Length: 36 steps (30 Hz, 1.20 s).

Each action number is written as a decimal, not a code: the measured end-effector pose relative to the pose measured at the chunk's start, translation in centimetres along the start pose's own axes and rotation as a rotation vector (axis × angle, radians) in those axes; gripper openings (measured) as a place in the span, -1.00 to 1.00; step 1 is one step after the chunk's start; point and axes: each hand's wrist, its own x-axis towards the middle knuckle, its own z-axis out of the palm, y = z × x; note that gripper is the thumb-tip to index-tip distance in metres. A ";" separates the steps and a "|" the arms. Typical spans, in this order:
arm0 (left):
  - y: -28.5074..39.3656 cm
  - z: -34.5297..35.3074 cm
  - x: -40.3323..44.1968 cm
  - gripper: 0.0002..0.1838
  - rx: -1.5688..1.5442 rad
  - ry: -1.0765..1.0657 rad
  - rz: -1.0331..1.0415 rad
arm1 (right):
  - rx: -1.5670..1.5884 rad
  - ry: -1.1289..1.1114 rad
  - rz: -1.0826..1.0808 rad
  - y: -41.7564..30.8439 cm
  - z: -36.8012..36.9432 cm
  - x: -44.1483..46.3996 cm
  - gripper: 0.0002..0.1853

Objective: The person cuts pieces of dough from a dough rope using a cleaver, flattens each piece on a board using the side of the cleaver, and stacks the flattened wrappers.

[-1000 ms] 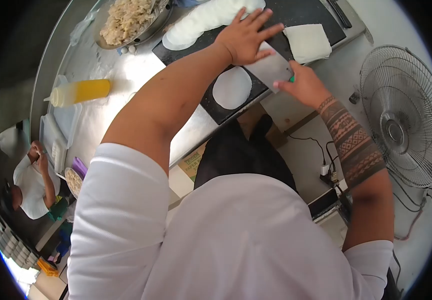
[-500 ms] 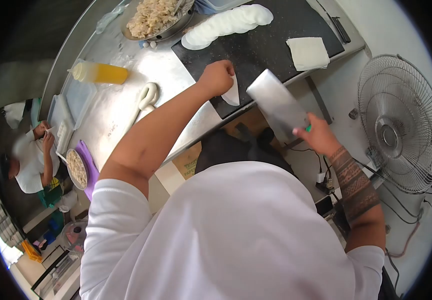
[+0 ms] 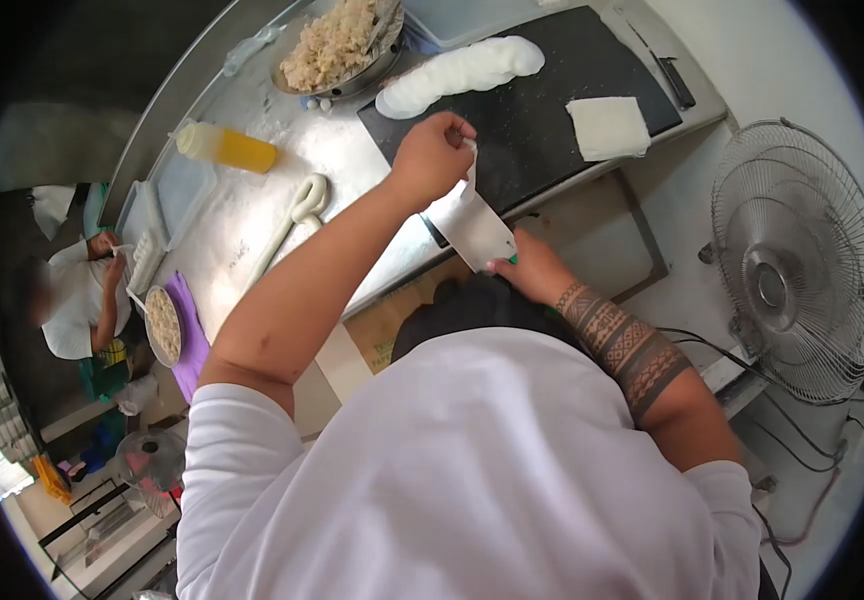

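Note:
My left hand is closed in a pinch on the edge of a thin white dough wrapper, lifted at the near edge of the black board. Just below it is the broad metal blade of a cleaver; I cannot tell whether wrapper and blade touch. My right hand grips the cleaver's green handle, mostly hidden by the fingers. Overlapping round dough wrappers lie in a row along the board's far side. A folded white cloth rests on its right part.
On the steel table are a looped dough rope, a yellow oil bottle and a bowl of filling. A knife lies past the board. A fan stands right. Another person works at left beside a smaller bowl.
My right hand has brought the cleaver leftward and down, to beneath my left hand. My left hand has raised the wrapper from the board's edge.

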 end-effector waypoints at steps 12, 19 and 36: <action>6.1 3.1 23.6 -0.74 -0.013 0.212 0.261 | 0.207 0.171 0.166 4.1 -2.3 -9.6 -0.46; -2.2 5.9 20.4 -0.66 0.209 0.493 0.349 | 0.323 0.296 0.190 7.1 -2.4 -12.0 -0.49; -13.4 -8.4 10.9 -0.64 0.812 0.516 -0.006 | 0.581 0.272 0.203 3.0 -6.6 -0.4 -0.74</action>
